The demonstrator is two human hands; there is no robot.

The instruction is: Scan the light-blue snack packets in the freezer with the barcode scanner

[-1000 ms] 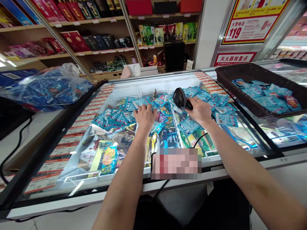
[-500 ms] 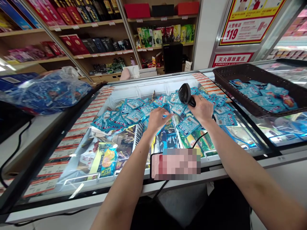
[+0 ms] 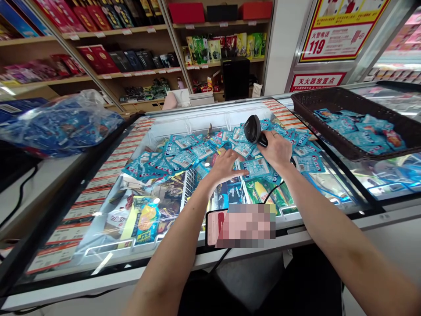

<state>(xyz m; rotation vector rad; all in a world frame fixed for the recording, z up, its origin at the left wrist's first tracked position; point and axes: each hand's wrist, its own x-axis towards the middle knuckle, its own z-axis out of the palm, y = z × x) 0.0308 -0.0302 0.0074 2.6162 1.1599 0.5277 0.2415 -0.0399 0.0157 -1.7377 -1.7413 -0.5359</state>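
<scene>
My right hand [image 3: 276,151] is wrapped around the handle of a black barcode scanner [image 3: 252,128], its head raised over the packets. To its left, my left hand [image 3: 225,166] hovers with fingers and thumb apart, nothing gripped. The thumb and fingertips come close to a blue snack packet [image 3: 255,167] with its barcode side up; I cannot tell if they touch it. Many similar blue packets [image 3: 184,159] lie spread in a heap over the glass top of the freezer [image 3: 120,169]. The scanner's cable [image 3: 273,189] runs down below my right hand.
A phone [image 3: 215,228] rests on the freezer's front edge, its screen partly blurred. At the right, a dark brown basket [image 3: 353,151] holds more blue packets. A clear plastic bag [image 3: 66,125] of packets lies at the left. Stocked shelves [image 3: 131,72] stand behind.
My left hand has moved right and slightly toward me, its fingers spreading wider near the packet below the scanner. That packet has shifted slightly away from me. The right hand keeps the scanner almost still.
</scene>
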